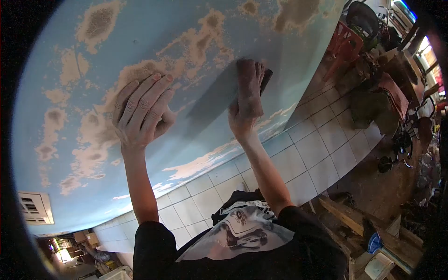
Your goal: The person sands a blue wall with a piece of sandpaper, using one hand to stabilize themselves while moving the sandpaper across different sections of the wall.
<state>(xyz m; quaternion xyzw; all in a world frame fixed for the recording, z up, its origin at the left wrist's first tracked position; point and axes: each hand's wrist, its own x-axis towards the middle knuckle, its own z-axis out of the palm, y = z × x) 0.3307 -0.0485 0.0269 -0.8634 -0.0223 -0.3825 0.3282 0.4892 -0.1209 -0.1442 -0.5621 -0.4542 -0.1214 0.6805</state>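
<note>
A light blue wall (196,140) fills most of the view, its paint worn to beige and grey patches. Pale dust coats my left hand (142,114), whose extended fingers lie against one of those worn patches; its thumb is bent in at the side, and the palm side is hidden. Further right, my right hand (241,122) grips a folded brown sheet of sandpaper (249,88) by its lower end. The sheet stands up past the fingers and casts a long shadow on the wall. My right fingers are mostly hidden behind it.
White tiles (303,144) run along the wall's base. At right are a red plastic chair (343,46), piled household items and a wheeled object. Wooden planks (345,217) lie lower right. A white vent (35,207) is set in the wall at left.
</note>
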